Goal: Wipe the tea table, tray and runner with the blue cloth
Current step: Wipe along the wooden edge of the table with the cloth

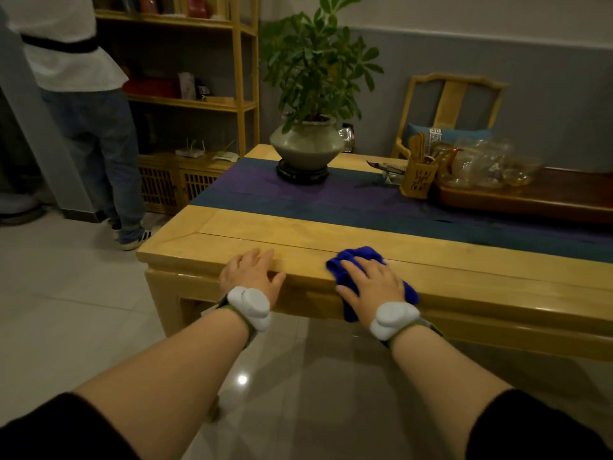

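The right hand lies flat, fingers straight, pressing the blue cloth bunched beneath it on the tea table's near edge, while the left hand rests open beside it.

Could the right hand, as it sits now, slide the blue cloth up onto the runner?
Probably yes: the right hand presses the blue cloth at the table's near edge, and only bare wood lies between it and the runner.

Smooth pale wood tea table; soft blue cloth; matt fabric runner
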